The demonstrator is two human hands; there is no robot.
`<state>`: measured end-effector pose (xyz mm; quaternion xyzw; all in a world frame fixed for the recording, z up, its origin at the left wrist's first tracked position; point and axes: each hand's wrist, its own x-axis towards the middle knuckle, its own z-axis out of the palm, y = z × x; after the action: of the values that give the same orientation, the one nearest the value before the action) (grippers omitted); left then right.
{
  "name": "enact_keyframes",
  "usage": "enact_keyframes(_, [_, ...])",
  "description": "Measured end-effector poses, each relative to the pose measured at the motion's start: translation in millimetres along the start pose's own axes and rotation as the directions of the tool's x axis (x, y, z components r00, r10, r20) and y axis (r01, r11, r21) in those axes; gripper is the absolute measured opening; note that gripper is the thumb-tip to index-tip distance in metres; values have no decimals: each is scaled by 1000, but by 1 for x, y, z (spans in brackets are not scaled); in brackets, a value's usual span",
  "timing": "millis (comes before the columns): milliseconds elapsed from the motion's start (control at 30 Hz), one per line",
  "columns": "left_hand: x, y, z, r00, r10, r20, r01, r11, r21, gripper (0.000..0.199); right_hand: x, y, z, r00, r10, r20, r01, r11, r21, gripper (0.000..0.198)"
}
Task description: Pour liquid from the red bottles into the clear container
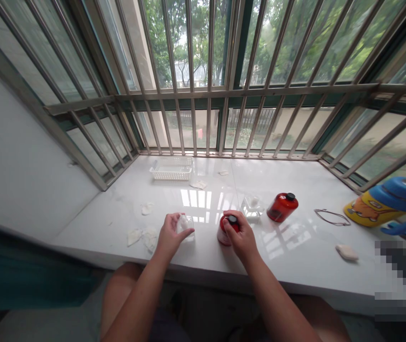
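Note:
My left hand (171,233) is closed around a small clear container (189,225), which stands near the counter's front edge. Its thumb lies across the near side, and part of the container is hidden by the fingers. To the right, my right hand (242,238) grips a red bottle (223,237) with a black cap, fingers over the far side and thumb near the cap. The bottle looks upright on the counter. Beyond my right hand sits another clear container (252,205). A second red bottle (281,209) with a black cap is farther right.
Crumpled white tissues (149,239) lie left on the white counter (213,259). A white perforated basket (172,175) stands at the back before the window bars (209,123). At right are a thin cord loop (331,217), a pale block (347,252) and a blue-yellow mug (370,207).

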<state>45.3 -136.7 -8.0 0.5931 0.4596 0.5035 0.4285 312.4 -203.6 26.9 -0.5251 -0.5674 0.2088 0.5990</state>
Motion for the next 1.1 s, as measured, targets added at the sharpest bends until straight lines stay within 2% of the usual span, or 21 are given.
enact_keyframes(100, [0, 0, -1, 999, -1, 40, -1, 999, 54, 65, -1, 0, 0, 1000, 6, 4, -6, 1000, -8, 23])
enact_keyframes(233, [0, 9, -4, 992, 81, 92, -93, 986, 135, 45, 0, 1, 0, 1000, 2, 4, -2, 1000, -13, 23])
enact_keyframes(333, [1, 21, -4, 991, 92, 93, -106, 982, 155, 35, 1, 1, -1, 1000, -3, 12, 3, 1000, -20, 23])
enact_keyframes(500, [7, 53, -5, 994, 88, 70, -93, 992, 82, 37, 5, -1, -6, 998, 1, 57, 3, 997, -72, 24])
enact_keyframes(700, [12, 80, -20, 993, 92, -68, -94, 995, -24, 39, 11, -8, -9, 995, -101, -11, 97, 979, -181, 29])
enact_keyframes(833, [13, 77, -36, 987, 91, -135, -96, 995, -35, 41, 13, -27, -13, 975, -200, -94, 178, 962, -208, 26])
enact_keyframes(900, [14, 72, -43, 983, 98, -157, -104, 994, -32, 46, 10, -43, -16, 955, -281, -92, 252, 936, -247, 24])
enact_keyframes(1000, [15, 60, -55, 976, 92, -196, -103, 994, -47, 58, -4, -65, -14, 948, -311, 63, 315, 902, -295, 20])
enact_keyframes(1033, [16, 56, -59, 975, 92, -203, -102, 994, -38, 59, -11, -71, -10, 951, -267, 155, 305, 892, -332, 25])
enact_keyframes(1100, [16, 46, -70, 975, 106, -196, -92, 993, 80, 53, -24, -77, 4, 936, -93, 341, 255, 844, -471, 43])
